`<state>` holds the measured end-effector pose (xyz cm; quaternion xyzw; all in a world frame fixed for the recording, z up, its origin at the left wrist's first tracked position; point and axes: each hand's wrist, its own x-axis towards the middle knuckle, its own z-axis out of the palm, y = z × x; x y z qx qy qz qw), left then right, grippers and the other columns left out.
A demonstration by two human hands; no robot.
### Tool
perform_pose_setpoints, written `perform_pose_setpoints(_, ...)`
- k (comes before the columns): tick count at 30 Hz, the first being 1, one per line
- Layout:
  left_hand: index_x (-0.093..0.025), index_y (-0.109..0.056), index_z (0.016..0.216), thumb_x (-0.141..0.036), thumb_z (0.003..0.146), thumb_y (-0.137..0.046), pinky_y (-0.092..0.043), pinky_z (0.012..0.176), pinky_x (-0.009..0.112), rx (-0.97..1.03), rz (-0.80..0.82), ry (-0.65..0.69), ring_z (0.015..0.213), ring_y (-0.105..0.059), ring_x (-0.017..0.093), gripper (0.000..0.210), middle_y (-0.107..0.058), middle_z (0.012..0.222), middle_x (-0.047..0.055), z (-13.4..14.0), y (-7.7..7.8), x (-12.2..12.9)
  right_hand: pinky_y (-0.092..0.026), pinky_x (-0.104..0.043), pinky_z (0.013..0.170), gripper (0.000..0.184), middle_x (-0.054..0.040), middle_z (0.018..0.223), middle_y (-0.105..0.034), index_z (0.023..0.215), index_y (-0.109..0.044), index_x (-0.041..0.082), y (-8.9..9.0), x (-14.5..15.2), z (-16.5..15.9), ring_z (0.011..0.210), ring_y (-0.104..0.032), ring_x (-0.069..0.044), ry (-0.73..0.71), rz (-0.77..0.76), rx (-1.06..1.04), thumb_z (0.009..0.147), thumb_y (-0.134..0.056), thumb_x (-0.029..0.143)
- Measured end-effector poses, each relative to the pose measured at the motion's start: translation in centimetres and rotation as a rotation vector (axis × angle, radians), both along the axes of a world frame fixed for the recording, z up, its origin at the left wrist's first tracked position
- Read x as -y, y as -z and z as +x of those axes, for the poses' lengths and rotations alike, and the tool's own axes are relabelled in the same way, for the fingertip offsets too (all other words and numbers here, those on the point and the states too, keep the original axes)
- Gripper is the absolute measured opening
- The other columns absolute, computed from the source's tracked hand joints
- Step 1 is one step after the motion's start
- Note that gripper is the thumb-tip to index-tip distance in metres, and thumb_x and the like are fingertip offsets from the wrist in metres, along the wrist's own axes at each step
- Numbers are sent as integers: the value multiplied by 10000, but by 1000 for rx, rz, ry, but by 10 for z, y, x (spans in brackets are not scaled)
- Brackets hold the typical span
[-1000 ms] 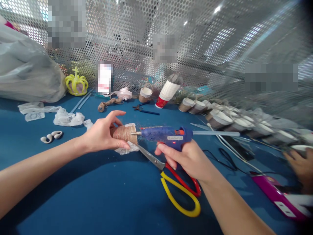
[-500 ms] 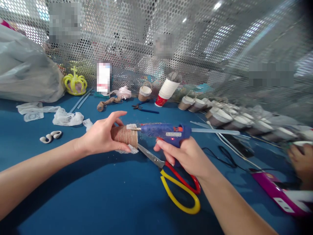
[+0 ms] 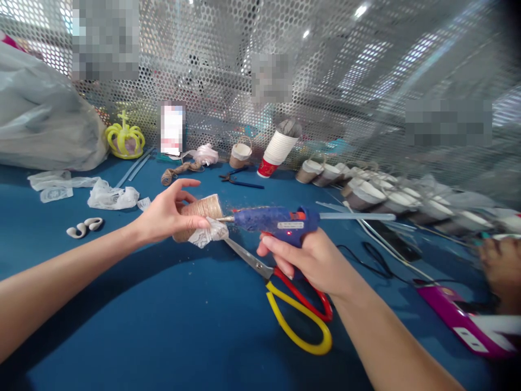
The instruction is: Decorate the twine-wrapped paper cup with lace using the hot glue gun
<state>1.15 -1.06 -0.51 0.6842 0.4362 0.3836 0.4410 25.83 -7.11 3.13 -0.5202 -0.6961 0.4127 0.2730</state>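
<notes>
My left hand (image 3: 171, 212) grips a twine-wrapped cup (image 3: 205, 208) lying on its side above the table. A strip of white lace (image 3: 209, 232) hangs from the cup near my thumb. In my right hand (image 3: 301, 252) is a blue glue gun (image 3: 264, 219), its metal nozzle at the lace and the cup's rim. A clear glue stick (image 3: 354, 216) sticks out of its back end. Scissors (image 3: 299, 309) with one red and one yellow handle lie open on the table under the gun, their tips near the cup.
Along the back stand a yellow crown (image 3: 124, 140), a ball of twine (image 3: 171, 175), pliers (image 3: 240, 179), stacked paper cups (image 3: 279, 146) and several small buckets (image 3: 366, 195). Loose lace (image 3: 114, 195) lies left. A purple power strip (image 3: 451, 309) and another person's hand (image 3: 499, 260) are at right.
My left hand has turned the cup, bringing the lace strip round to the near side under the nozzle. The cup has shifted slightly left and up. The glue gun has hardly moved.
</notes>
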Motion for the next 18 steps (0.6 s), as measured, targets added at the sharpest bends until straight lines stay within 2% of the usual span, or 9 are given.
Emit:
perform_pose_setpoints(6, -153, -404, 1215, -526, 536, -720, -470, 643, 328, 34, -18, -38, 780, -579, 208, 837, -571, 906, 61, -4, 3, -5, -367, -235, 457, 282, 58, 376, -434, 682, -630, 142, 3, 1, 2, 359, -404, -64, 29, -12, -42, 820, -559, 378)
perform_pose_setpoints(11, -134, -413, 1212, -535, 530, -716, -465, 668, 343, 21, 7, -42, 816, -570, 225, 847, -566, 924, 73, -5, 6, -6, -291, -217, 382, 220, 69, 394, -441, 787, -609, 154, 6, -6, 5, 340, -359, -59, 127, -68, -262, 784, -598, 374)
perform_pose_setpoints(14, -131, -417, 1204, -538, 529, -714, -462, 700, 359, 14, -5, -22, 839, -567, 234, 842, -569, 935, 83, -3, 6, -4, -340, -209, 414, 251, 48, 441, -480, 679, -590, 155, 6, -15, 10, 408, -428, -71, 243, -42, -308, 707, -668, 392)
perform_pose_setpoints(16, -132, -422, 1194, -542, 539, -706, -461, 704, 360, 13, -8, -25, 839, -567, 232, 824, -569, 936, 84, -2, 6, -3, -402, -208, 480, 284, 6, 575, -579, 668, -593, 152, 9, -22, 14, 506, -505, -85, 343, 4, -269, 647, -712, 409)
perform_pose_setpoints(18, -135, -425, 1183, -555, 552, -692, -465, 683, 351, 15, -14, -28, 824, -568, 227, 804, -568, 939, 85, -1, 7, -1, -428, -199, 526, 307, -14, 647, -619, 687, -605, 147, 15, -32, 18, 562, -535, -89, 417, 31, -181, 648, -705, 434)
